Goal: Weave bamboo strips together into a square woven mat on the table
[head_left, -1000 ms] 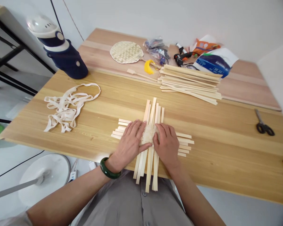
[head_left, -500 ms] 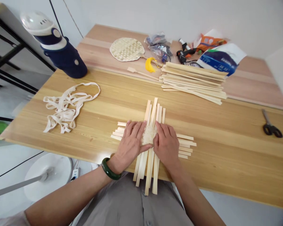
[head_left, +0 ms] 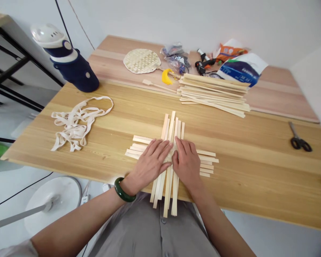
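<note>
Pale flat bamboo strips cross one another in a woven patch on the table in front of me, their loose ends sticking out on all four sides. My left hand lies flat over the left part of the weave, fingers stretched out and thumb pointing right. On the right side, my right hand rests with its fingers bent and the index fingertip and thumb against an upright strip. Most of the woven centre is hidden under both hands. The near ends of the strips hang past the table edge.
Behind the weave lies a pile of strips. A tangled white ribbon and a blue bottle are left; scissors lie right. Farther back are a woven fan, yellow bundle, glue gun and blue packet.
My left hand has slid right across the weave, covering more of its centre. My right hand stays against the strips. The whole view has shifted slightly.
</note>
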`<state>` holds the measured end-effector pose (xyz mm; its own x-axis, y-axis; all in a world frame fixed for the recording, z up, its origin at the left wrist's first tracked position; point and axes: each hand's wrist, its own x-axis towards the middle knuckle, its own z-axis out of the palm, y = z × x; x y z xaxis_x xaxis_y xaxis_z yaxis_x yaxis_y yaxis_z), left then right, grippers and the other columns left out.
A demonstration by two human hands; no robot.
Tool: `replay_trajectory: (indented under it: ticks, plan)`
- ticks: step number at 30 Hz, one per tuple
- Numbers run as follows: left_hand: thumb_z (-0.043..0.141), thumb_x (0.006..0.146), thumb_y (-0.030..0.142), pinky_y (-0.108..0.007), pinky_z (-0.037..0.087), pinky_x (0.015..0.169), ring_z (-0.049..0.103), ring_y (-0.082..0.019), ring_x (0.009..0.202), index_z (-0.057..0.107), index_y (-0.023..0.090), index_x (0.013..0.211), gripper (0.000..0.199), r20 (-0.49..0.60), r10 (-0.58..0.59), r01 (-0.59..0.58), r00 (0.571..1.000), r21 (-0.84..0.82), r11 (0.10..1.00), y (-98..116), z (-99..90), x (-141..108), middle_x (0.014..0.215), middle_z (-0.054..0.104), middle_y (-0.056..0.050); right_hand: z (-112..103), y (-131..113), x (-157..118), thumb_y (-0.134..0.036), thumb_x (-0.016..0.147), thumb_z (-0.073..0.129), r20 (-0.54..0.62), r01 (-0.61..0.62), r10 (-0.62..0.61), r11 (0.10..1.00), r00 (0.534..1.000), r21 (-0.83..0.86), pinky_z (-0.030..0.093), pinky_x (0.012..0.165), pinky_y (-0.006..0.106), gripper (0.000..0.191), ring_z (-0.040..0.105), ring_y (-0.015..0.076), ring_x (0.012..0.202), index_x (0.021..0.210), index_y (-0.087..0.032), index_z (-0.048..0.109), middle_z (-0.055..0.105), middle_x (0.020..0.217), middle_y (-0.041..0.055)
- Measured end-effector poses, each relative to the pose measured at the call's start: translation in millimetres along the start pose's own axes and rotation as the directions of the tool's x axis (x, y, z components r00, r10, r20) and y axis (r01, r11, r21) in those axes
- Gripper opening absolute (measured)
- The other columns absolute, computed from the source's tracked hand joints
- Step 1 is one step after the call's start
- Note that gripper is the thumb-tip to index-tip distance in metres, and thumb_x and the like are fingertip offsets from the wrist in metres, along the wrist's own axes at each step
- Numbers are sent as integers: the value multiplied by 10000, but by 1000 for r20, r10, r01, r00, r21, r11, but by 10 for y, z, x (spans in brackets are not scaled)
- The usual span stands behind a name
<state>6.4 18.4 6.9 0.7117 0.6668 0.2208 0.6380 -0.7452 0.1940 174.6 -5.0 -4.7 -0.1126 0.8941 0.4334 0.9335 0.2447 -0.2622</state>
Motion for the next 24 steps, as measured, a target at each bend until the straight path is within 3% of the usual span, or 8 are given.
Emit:
replay_trajectory:
  ticks: [5, 11, 17, 24]
  plan:
    - [537, 955, 400, -474, 334, 1157, 406, -317, 1355, 412, 57, 1439, 606, 33, -87, 89, 996, -53, 995, 37, -58, 66, 1434, 501, -173, -6, 2, 2, -139, 919, 412, -19, -17, 17, 1000, 1000, 3, 489, 950, 447, 459, 511, 272, 1072, 1373, -121, 478, 625, 1159, 140]
    - [546, 949, 408, -477, 357, 1122, 406, -335, 1331, 488, 102, 1385, 536, 53, -153, 154, 987, -26, 988, 90, -77, 136, 1390, 520, -154, -16, 2, 8, -77, 895, 405, -36, -26, 27, 1000, 999, 12, 494, 953, 429, 361, 511, 265, 1060, 1205, -76, 590, 643, 1110, 152]
    - [584, 924, 370, -504, 364, 1097, 445, -341, 1242, 468, 171, 1417, 544, 73, -187, 184, 980, 42, 982, 176, -96, 220, 1347, 503, -151, -14, 20, -7, -35, 873, 382, -4, -37, 37, 999, 999, 29, 491, 964, 439, 445, 500, 267, 1081, 1280, -72, 558, 643, 1168, 147]
    - [532, 937, 392, -514, 378, 1071, 430, -342, 1228, 475, 106, 1359, 513, 23, -188, 188, 982, 12, 982, 160, 56, 235, 1303, 504, -177, 3, 25, -11, -49, 880, 394, 25, -36, 36, 999, 999, -17, 458, 1020, 442, 487, 493, 267, 1097, 1347, -88, 525, 641, 1214, 130]
